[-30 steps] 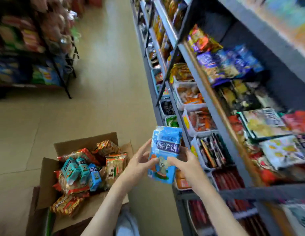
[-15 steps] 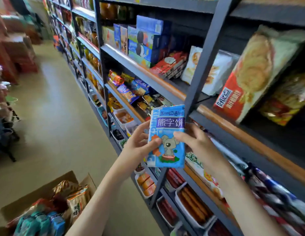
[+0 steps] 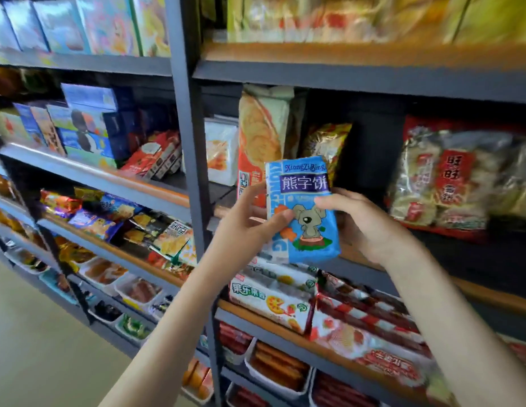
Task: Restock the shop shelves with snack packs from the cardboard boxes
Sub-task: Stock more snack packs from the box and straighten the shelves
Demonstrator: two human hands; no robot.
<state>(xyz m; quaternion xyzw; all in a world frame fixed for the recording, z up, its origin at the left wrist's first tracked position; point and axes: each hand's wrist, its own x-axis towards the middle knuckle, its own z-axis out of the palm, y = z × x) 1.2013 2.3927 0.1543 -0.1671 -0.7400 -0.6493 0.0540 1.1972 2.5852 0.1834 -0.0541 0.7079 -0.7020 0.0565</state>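
A blue snack pack [image 3: 302, 210] is held upright, slightly tilted, in the air before the middle shelf [image 3: 358, 268], just right of the dark upright post [image 3: 191, 142]. "XiongZiBing" is printed in thin letters across its top, and the white characters "熊字饼" are set on a purple band beneath. A grey cartoon bear sitting on a stump is drawn on the lower half, and large white letters run down the left side panel, of which only parts can be read. The pack is pinched at its left edge by the left hand [image 3: 250, 227], the thumb laid on the front and the fingers curled behind. The right edge is gripped by the right hand [image 3: 364, 227], the thumb pressed across the front and the fingers wrapped round the back. Directly behind the pack a tall orange-and-white cracker bag [image 3: 261, 133] is stood on the shelf, with a golden bag [image 3: 326, 142] beside it. Farther right a clear bag of rice crackers [image 3: 449, 177] is seen, its red label marked "旺旺". On the shelf below, a white pack [image 3: 270, 298] is lettered "果乐果香" in green. Left of the post, blue boxes [image 3: 85, 133] are stacked and flat red boxes [image 3: 156, 154] are leaned beside them; their writing is too blurred to be read. White trays of sausages [image 3: 279, 368] are set on the lowest level, above a pale floor [image 3: 35, 348].
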